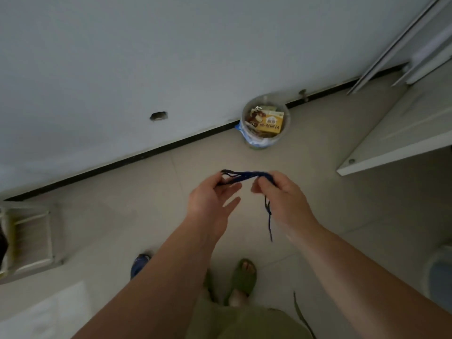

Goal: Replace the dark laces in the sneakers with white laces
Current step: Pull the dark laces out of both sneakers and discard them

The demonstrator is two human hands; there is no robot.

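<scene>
**Dark lace held up over the floor**

From the head camera, we hold a dark blue lace [247,174] stretched between our two hands. Our left hand [211,196] pinches one looped end with thumb and finger, its other fingers spread. Our right hand [281,196] curls round the other end, and a tail hangs below it. We count one lace bunch, two hands, and one bin [265,119] by the wall.

Dark lace [247,174] bunched, stretched between left hand [210,196] and right hand [281,194], pinched by both. Loose end hung below right hand. Bin [265,119] seen beyond hands.
</scene>
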